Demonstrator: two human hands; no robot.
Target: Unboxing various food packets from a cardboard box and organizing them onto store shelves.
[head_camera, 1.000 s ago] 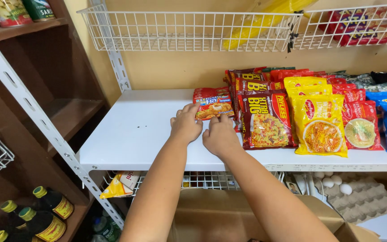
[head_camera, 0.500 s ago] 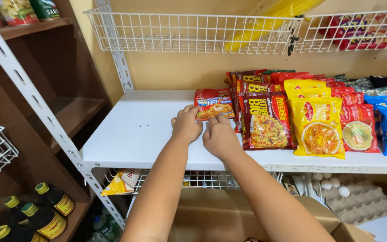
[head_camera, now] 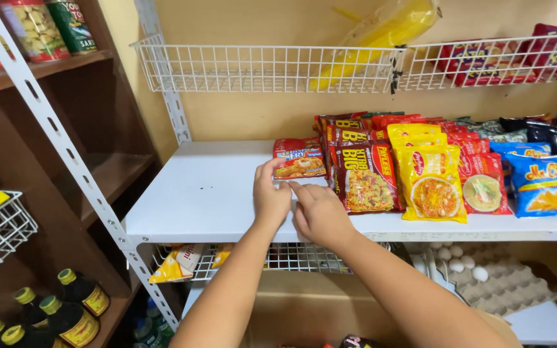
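Observation:
My left hand rests on the white shelf, fingers curled around the near left edge of a small red noodle packet. My right hand lies beside it, fingertips touching the front edge of the same packet. To the right stand rows of upright packets: a dark red one, a yellow one and a blue snack bag.
A white wire basket hangs above the shelf, holding a yellow bag. Dark sauce bottles stand at lower left, cans on a brown shelf upper left. An egg tray sits below right.
The view has shifted slightly. Both hands stay at the small red packet's front edge, barely moved.

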